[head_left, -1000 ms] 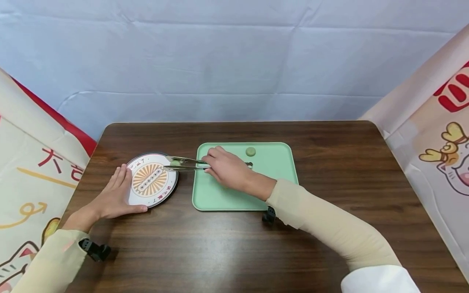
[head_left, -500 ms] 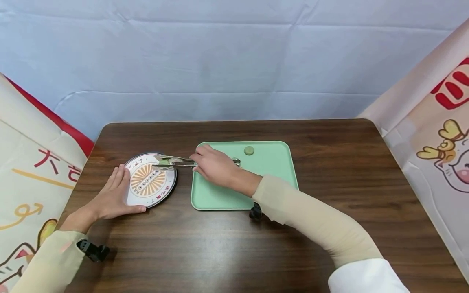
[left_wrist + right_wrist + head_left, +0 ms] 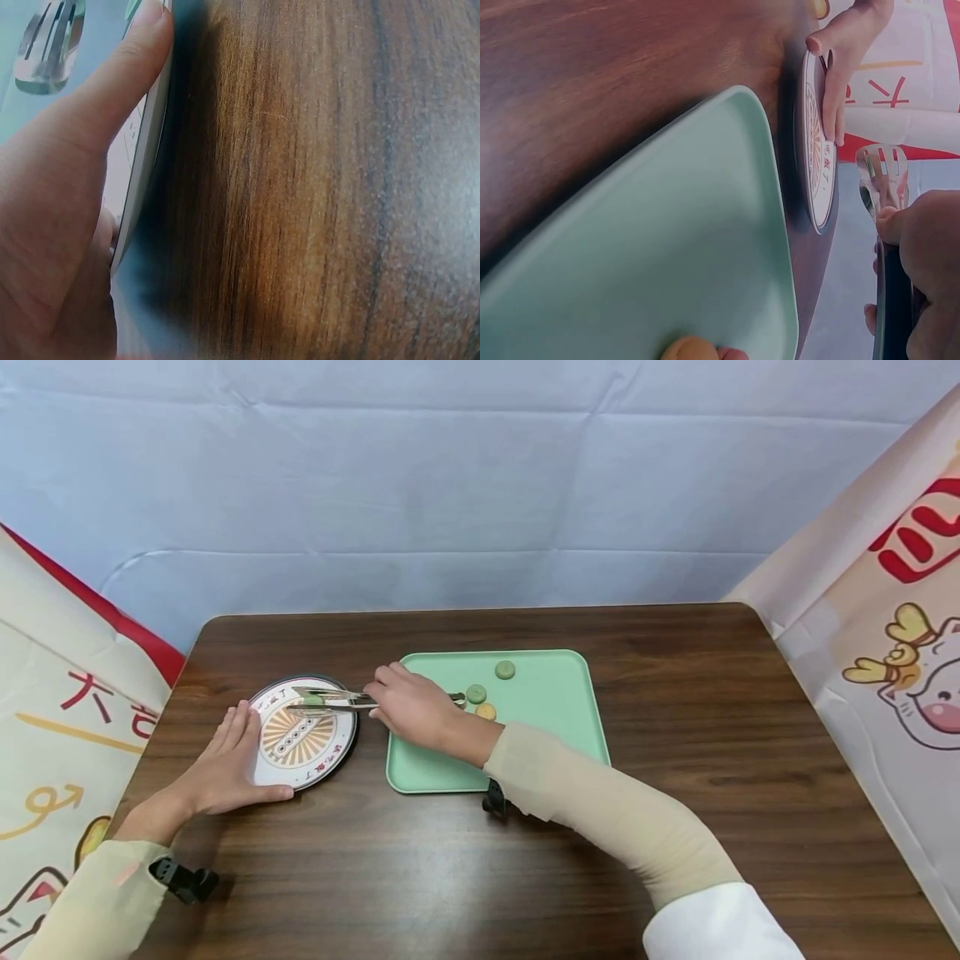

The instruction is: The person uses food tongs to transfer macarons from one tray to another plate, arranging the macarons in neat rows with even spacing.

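My left hand [image 3: 225,768] rests at the left side of a round white plate [image 3: 300,747] with a printed sunburst, fingers straight and thumb along the near rim. The left wrist view shows that thumb [image 3: 124,75] lying on the rim. My right hand [image 3: 412,703] grips metal tongs [image 3: 347,697] with slotted ends [image 3: 885,169]. Between their tips is a small green round piece [image 3: 312,700], held over the plate's far part. On the mint tray [image 3: 558,731] lie two more green rounds [image 3: 505,670] and a yellow one [image 3: 486,711].
In the right wrist view, an orange round [image 3: 691,349] and a pink one [image 3: 733,355] sit together in the tray. The brown wooden table [image 3: 675,693] bears plate and tray side by side. A pale cloth [image 3: 480,510] hangs behind it, printed cloths at both sides.
My right hand has moved left with the tongs, carrying the green round from the plate's right edge farther over it. A green and a yellow round on the tray have come into view.
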Tool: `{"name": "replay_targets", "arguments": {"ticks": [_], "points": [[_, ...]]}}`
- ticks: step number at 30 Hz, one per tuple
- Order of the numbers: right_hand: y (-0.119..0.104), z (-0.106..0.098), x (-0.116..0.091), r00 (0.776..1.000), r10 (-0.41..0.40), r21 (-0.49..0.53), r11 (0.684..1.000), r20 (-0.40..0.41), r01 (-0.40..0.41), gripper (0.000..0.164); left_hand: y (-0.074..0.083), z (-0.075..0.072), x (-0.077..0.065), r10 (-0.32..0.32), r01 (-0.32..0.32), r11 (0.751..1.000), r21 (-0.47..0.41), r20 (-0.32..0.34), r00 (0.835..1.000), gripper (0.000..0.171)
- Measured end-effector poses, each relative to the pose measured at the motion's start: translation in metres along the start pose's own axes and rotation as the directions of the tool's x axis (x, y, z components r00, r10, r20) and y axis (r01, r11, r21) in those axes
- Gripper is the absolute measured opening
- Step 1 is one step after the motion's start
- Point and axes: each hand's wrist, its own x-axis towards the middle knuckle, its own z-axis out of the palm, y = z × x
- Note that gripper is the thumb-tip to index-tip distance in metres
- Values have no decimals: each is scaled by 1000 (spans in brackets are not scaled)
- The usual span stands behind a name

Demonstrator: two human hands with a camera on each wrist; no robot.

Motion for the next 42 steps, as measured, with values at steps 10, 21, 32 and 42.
{"name": "replay_targets", "arguments": {"ticks": [10,21,32,42], "points": [[-9,3,14,1000,16,-13,1000,16,-16,32,-1,0,-1,-6,6,1000,-7,9,1000,140],[-23,7,30,999,45,-20,999,19,-45,30,-1,0,0,-22,22,1000,-9,20,1000,140],[-35,9,42,998,55,-15,998,21,-55,29,-4,3,0,-26,26,1000,-6,24,999,141],[-40,12,51,997,58,-23,998,46,-57,28,-3,1,-1,-17,18,1000,-16,30,999,137]]}}
